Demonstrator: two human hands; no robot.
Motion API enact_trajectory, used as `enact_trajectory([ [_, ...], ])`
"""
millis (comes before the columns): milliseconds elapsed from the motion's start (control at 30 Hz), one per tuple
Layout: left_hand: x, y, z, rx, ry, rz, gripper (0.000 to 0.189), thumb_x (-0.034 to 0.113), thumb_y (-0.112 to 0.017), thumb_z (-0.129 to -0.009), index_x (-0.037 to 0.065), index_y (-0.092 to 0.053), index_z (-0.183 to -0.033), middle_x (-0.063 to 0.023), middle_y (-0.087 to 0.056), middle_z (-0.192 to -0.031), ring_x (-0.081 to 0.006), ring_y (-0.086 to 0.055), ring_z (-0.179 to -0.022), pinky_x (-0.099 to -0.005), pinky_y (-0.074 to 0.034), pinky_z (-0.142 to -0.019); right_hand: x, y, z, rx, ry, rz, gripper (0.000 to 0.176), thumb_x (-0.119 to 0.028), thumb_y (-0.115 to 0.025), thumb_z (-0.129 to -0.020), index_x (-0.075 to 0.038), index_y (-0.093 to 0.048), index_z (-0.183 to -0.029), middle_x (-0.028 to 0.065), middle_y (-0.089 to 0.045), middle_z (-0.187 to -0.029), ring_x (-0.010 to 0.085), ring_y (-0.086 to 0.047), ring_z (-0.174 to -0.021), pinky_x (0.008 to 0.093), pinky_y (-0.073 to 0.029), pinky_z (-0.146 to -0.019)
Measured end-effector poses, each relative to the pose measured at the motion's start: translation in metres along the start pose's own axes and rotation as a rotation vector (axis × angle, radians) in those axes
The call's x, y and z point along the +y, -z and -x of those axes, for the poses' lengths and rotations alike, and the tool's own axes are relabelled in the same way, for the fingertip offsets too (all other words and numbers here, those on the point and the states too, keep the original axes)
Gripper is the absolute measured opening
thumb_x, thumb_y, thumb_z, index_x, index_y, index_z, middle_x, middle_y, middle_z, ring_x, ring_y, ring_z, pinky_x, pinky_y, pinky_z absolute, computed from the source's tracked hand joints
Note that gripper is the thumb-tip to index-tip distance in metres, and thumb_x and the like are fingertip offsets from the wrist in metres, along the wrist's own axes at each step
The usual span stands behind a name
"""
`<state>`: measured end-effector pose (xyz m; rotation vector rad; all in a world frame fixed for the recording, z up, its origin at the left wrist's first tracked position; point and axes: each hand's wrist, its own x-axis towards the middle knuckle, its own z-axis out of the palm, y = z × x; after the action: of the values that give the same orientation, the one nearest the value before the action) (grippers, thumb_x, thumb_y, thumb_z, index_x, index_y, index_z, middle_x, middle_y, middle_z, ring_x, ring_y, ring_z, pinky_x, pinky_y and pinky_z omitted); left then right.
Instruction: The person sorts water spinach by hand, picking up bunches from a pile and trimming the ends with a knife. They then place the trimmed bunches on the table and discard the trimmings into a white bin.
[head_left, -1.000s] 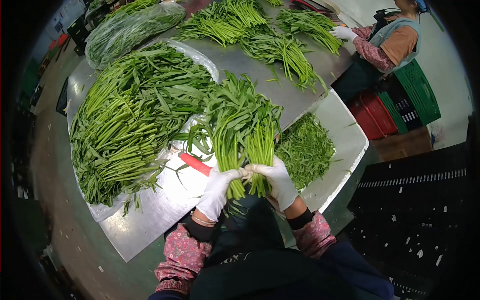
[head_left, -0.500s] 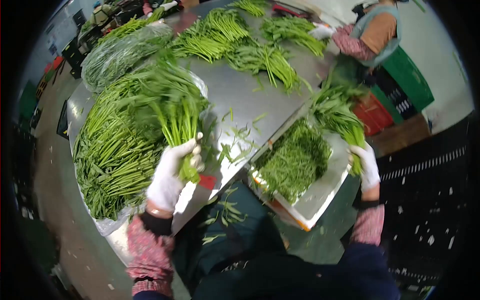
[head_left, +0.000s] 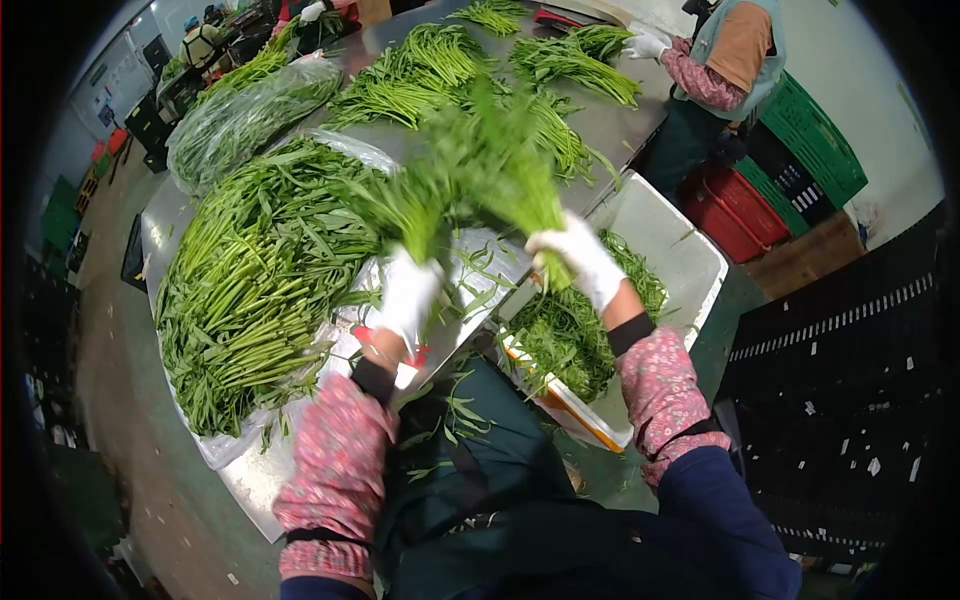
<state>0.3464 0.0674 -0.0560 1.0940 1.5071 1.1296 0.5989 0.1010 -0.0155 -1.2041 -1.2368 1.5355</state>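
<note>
My left hand (head_left: 408,298), in a white glove, is closed around the stems of a bunch of leafy greens (head_left: 412,212) above the table's near edge. My gloved right hand (head_left: 582,258) grips a second bunch of greens (head_left: 530,185) by its stem ends. The leafy tops of both bunches are blurred and meet or overlap in front of me. To the left lies a large pile of long-stemmed greens (head_left: 250,300) on plastic sheeting. Below my right hand stands a white foam box (head_left: 700,262) with loose trimmed leaves (head_left: 565,345) inside.
Several bunches (head_left: 425,75) lie across the metal table (head_left: 640,130). A plastic bag of greens (head_left: 250,115) sits at the far left. A co-worker (head_left: 735,60) stands at the right, beside green crates (head_left: 815,140) and a red basket (head_left: 735,215). Loose leaves lie on my lap.
My right hand has swung left with its bunch, from beyond the foam box to over its near left side. My left hand has moved slightly right and up, bringing the bunches together.
</note>
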Motion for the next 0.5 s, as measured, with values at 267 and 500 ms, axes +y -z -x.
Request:
enact_trajectory([
  [267,0.029,0.02,0.183,-0.76,0.922,0.849,0.03,0.009,-0.063,-0.093,0.001,-0.055,-0.121,-0.0032,-0.055,-0.079,-0.0117,-0.049,-0.055,-0.0278,-0.043,-0.052,-0.035,0.106,0.192,0.14,-0.28,0.026,0.049,-0.006,-0.067,-0.079,0.003,-0.053,-0.125,0.0083,-0.062,-0.082,0.012,-0.056,-0.054,0.0225,-0.045,-0.047],
  [500,0.127,0.03,0.111,-0.268,-0.075,0.883,0.037,0.016,-0.062,-0.096,0.001,-0.052,-0.128,-0.0035,-0.059,-0.084,-0.0126,-0.055,-0.057,-0.0259,-0.046,-0.051,-0.085,0.075,0.17,0.593,0.297,-0.094,0.034,-0.006,-0.067,-0.084,0.002,-0.055,-0.114,0.0064,-0.064,-0.083,0.0108,-0.058,-0.055,0.0201,-0.045,-0.05],
])
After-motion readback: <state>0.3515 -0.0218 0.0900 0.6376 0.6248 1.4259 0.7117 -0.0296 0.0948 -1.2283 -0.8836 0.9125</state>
